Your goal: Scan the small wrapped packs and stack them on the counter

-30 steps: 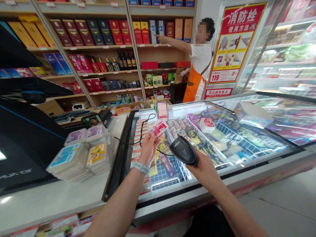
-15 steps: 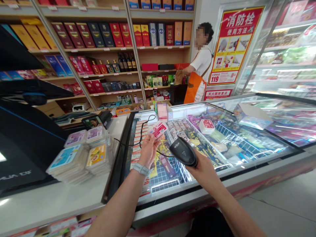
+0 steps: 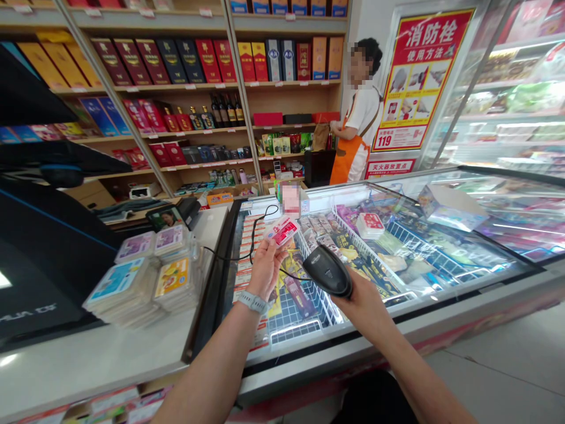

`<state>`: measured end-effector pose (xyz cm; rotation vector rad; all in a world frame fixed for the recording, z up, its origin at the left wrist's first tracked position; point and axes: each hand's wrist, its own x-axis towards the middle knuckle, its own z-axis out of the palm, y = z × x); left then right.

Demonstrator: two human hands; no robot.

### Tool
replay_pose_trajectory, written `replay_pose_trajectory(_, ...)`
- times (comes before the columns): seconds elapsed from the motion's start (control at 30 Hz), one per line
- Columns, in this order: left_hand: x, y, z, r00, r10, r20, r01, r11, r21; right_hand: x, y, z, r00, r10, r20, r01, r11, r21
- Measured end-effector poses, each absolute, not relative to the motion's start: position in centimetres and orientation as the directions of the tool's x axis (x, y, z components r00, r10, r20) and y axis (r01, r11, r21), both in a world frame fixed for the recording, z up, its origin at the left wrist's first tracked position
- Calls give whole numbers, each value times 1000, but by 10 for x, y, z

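Between the fingers and thumb of my left hand is a small red and white printed card, tilted up. My right hand is wrapped round the handle of a black barcode scanner, whose head points toward the card. A black cable runs left across the glass. Both hands are above the glass-topped freezer. A stack of similar red and white cards lies on the glass farther right. Several stacks of cards in blue, orange and purple stand on the counter to the left.
The white counter meets the freezer on my left, with a black checkout terminal on it. A carton rests on the freezer's right part. Beyond, a person in an orange apron stands by shelves of boxes and bottles.
My hands, the card and the scanner hold almost the same place. In the background, the person's arm has drawn back slightly from the brown paper bag.
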<state>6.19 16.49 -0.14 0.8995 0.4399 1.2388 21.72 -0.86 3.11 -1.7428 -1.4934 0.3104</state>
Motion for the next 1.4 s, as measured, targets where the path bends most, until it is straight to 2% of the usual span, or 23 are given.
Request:
replay_pose_trajectory(0.83,63,168,-8,329,931,156,-572,65,818,220,-11,26,292,905,311,696,22,-718)
replay_pose_trajectory(1.07,71,166,-19,395,911,117,-363,38,931,224,-17,24,312,888,339,619,80,-781)
replay_pose_trajectory(1.27,89,165,-26,364,931,39,-174,26,984,227,-24,28,340,861,378,555,141,-820)
replay_pose_trajectory(1.4,114,170,-24,416,903,103,-72,-81,994,230,-30,29,359,846,393,537,157,-829)
